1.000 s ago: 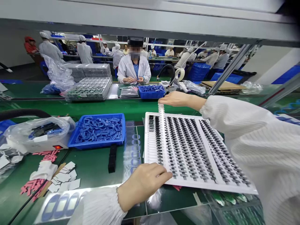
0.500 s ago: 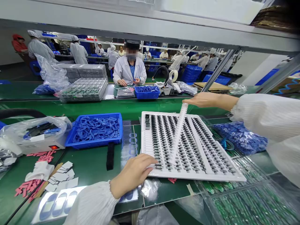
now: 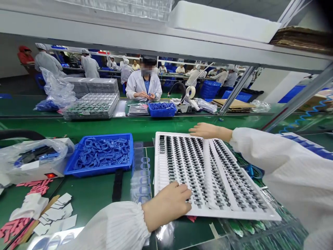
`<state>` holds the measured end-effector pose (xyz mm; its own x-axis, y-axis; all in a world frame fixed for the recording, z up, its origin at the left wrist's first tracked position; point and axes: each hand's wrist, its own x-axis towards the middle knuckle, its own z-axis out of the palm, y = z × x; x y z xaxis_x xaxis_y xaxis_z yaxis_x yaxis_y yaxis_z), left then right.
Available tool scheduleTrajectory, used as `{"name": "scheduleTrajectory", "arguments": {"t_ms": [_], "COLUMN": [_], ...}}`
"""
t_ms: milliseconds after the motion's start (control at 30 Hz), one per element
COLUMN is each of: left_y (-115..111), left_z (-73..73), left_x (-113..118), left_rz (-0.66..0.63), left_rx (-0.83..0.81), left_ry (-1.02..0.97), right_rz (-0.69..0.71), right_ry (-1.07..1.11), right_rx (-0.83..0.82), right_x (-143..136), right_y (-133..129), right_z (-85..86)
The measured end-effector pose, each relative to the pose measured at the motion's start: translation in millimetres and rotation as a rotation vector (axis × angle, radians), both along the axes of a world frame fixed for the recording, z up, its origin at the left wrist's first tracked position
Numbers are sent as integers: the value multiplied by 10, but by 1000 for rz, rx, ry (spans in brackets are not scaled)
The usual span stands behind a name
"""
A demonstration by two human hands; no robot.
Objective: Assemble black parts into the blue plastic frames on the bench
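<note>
A white tray (image 3: 160, 170) lies tilted before me, filled with rows of small dark parts. A white ridged strip (image 3: 207, 170) rests lengthwise over those rows, right of the tray's middle. My left hand (image 3: 170, 203) is over the tray's near left part, its fingers curled down among the parts; what they hold, if anything, is hidden. At the tray's far edge, my right hand (image 3: 204, 130) reaches across with its fingers stretched out and no strip in them.
A blue bin (image 3: 69, 168) of blue plastic parts stands left of the tray. Pink pieces (image 3: 39, 186), white cards (image 3: 56, 211) and a bagged machine (image 3: 49, 172) are further left. Across the bench a person (image 3: 144, 83) works. A metal shelf beam (image 3: 130, 36) crosses overhead.
My right hand has let go of the raised ridged strip, which now lies on the tray. My left hand has moved right over the parts. The view has shifted.
</note>
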<state>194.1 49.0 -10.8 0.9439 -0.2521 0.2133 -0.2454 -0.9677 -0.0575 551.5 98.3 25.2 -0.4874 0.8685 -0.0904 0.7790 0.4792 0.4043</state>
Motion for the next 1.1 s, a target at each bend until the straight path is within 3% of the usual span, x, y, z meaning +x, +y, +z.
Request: {"name": "scheduleTrajectory", "arguments": {"t_ms": [167,300,433,733,1100], "left_y": [-76,-121,-141,-188,-177], "left_z": [50,17,0,146,60], "left_x": [76,142,159,156,166], "left_rz": [-11,-28,-48,-52,-96], "left_rx": [92,96,93,139,214], "left_ry": [41,48,41,85,96], "right_rz": [5,39,88,162,227], "right_ry": [67,64,24,-30,-78], "right_rx": [-5,-68,-126,-169,-222], "right_x": [-479,-657,-650,-584,-562], "right_y": [469,683,749,760,788], "right_z": [-122,-172,-179,-181,-221]}}
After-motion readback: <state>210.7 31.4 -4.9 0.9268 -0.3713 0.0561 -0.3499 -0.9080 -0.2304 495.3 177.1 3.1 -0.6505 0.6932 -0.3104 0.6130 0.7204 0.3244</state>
